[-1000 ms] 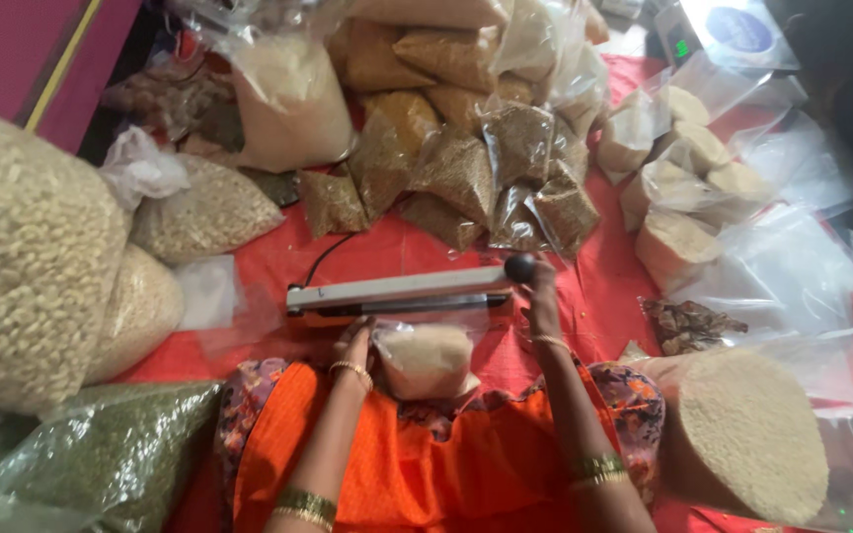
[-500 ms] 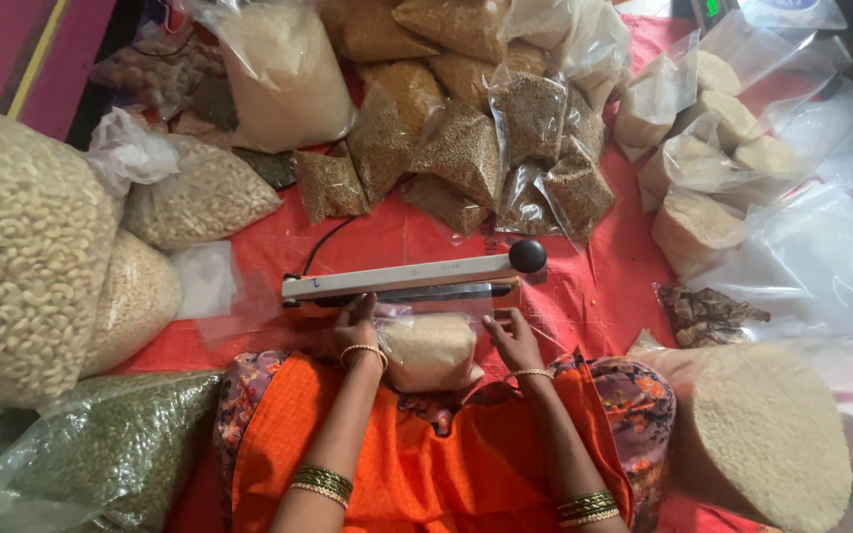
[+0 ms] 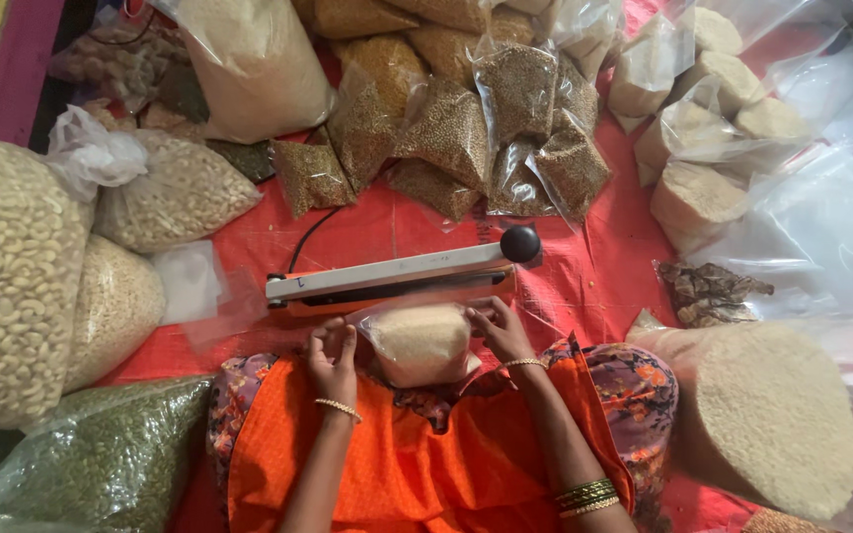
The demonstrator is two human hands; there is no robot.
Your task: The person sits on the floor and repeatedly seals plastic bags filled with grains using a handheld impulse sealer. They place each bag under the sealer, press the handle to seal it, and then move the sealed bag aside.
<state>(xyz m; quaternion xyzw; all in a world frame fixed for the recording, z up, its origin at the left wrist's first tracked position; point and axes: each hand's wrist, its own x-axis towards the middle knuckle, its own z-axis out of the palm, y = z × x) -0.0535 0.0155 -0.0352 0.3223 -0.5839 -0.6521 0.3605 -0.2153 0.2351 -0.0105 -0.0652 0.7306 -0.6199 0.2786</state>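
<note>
A small clear bag of pale grain [image 3: 425, 341] lies in my lap, its open top against the front of the heat sealer [image 3: 387, 279]. My left hand [image 3: 333, 353] pinches the bag's left top corner. My right hand [image 3: 494, 331] grips its right top edge. The sealer is a long white and orange bar with a black knob [image 3: 520, 244] at its right end, and its arm is slightly raised. An orange cloth [image 3: 417, 464] covers my lap.
Sealed packets of brown seeds [image 3: 451, 133] lie beyond the sealer on the red sheet [image 3: 584, 281]. Big sacks of cashews [image 3: 7, 266] and green pulses [image 3: 101, 459] stand on the left. An open sack of pale grain [image 3: 767, 415] and filled white bags [image 3: 703, 192] are on the right.
My right hand left the sealer's black knob and came down to the bag's right edge. The sealer arm lifted. The view shifted slightly.
</note>
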